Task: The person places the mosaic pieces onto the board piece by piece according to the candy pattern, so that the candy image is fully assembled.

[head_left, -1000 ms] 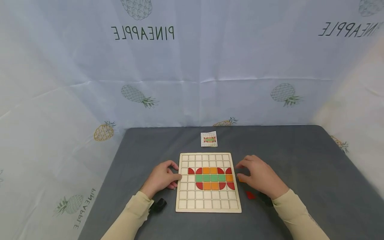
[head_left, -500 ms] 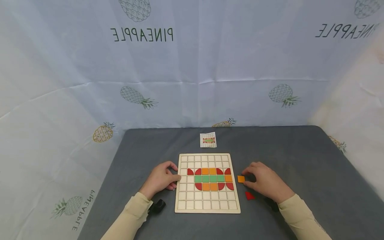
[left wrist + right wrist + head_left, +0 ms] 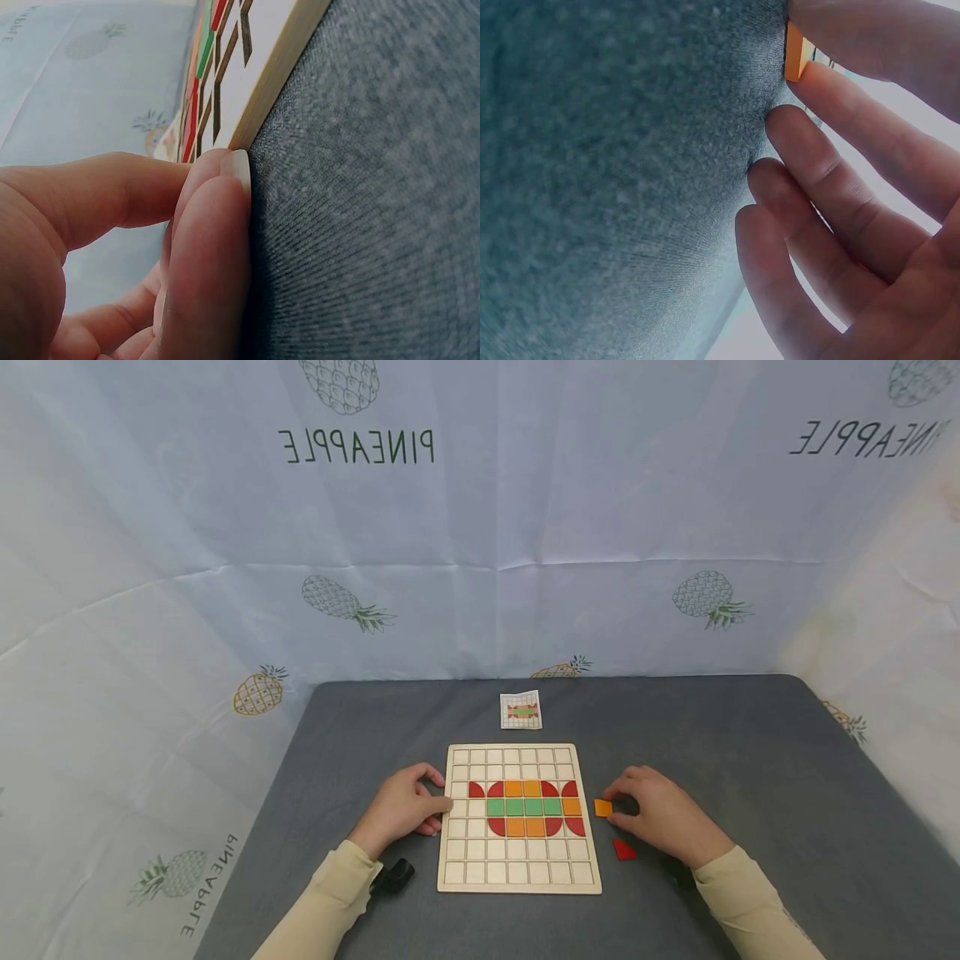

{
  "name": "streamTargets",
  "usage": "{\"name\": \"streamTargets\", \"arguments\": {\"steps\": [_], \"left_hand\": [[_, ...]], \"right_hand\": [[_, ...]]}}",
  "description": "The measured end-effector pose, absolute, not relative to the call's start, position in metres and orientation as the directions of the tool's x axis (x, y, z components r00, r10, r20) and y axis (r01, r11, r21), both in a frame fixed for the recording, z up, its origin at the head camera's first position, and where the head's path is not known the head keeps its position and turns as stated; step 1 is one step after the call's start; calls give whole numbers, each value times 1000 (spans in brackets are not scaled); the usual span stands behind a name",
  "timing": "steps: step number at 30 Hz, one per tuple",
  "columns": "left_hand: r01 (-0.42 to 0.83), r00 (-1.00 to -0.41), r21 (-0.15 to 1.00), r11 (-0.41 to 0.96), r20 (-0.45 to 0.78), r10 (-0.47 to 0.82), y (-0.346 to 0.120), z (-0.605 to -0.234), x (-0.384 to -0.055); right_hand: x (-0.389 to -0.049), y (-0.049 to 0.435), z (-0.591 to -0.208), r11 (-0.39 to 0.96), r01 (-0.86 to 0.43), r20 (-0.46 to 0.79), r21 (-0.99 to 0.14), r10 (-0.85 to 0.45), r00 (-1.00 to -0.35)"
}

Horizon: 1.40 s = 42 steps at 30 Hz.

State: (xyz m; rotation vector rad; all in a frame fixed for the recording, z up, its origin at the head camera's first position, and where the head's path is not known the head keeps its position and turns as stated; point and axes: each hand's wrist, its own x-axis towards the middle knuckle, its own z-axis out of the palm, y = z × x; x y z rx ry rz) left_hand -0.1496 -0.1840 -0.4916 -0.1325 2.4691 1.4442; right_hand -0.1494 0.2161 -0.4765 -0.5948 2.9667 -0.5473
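In the head view a pale wooden grid board (image 3: 519,865) lies flat on the table, with red, orange and green tiles (image 3: 523,807) set in its middle rows. My left hand (image 3: 401,802) touches the board's left edge with thumb and fingertips; the left wrist view shows the fingertips against the edge (image 3: 274,82). Right of the board, my right hand (image 3: 660,814) pinches an orange square tile (image 3: 603,808) between thumb and index finger. Its other fingers (image 3: 802,142) are bent near the cloth. Just below lies a loose red tile (image 3: 624,849) with one curved side.
Beyond the board lies a small printed pattern card (image 3: 521,710). Dark grey cloth (image 3: 720,727) covers the table. A pale curtain (image 3: 450,610) with pineapple prints hangs behind. A black device (image 3: 393,877) is at the left wrist.
My right hand has drawn back slightly toward me and right, so the orange tile shows more fully between its fingertips. My left hand keeps its place at the board's edge.
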Motion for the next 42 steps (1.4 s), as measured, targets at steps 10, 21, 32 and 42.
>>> {"name": "streamTargets", "arguments": {"steps": [10,21,32,42], "left_hand": [[-217,-957,849,483,-282,65,-184,-492,-150],[-229,-954,838,495,-295,59,-187,-491,-149],[-226,-951,845,485,-300,80,-187,-488,-151],[-223,-951,845,486,-299,84,-188,-488,-149]], "right_hand": [[-156,206,-471,858,-348,13,-377,-370,-929],[-171,129,-457,807,-437,46,-396,-458,-888],[-170,60,-464,707,-579,99,-406,-596,-797],[-164,47,-469,708,-610,106,-356,-618,-779]]}}
